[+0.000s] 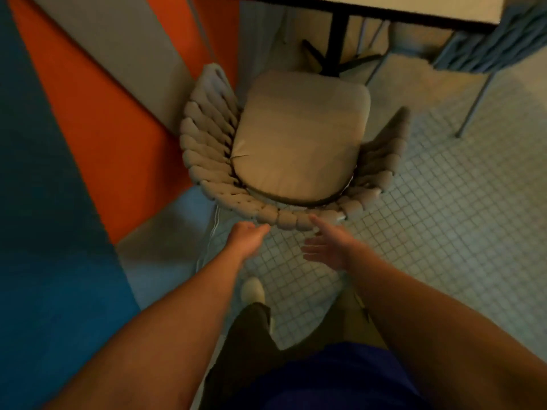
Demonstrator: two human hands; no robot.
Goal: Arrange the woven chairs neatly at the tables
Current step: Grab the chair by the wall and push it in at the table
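Under the tabletop (pixel 384 7) edge: woven chair (pixel 296 137), cushion front near the black pedestal (pixel 337 39), seat mostly out from under.
Chair back rim (pixel 284 217): nearest part, curved, directly ahead of both hands.
Left hand (pixel 247 238): released, gripping nothing, fingers (pixel 262 229) reaching just under the rim; contact too blurred to call.
Right hand (pixel 328 247): spread, empty, forefinger tip at the rim; about as near as the left.
Long axis: back to front, running away from the hands toward the pedestal, roughly straight ahead.
Likely move: grasp the rim with both hands, then push forward.
Left side: woven arm just beside the orange wall panel (pixel 103 113); little room.
Right side: open tiled floor (pixel 444 217); blue-grey chair (pixel 488 48) well apart.
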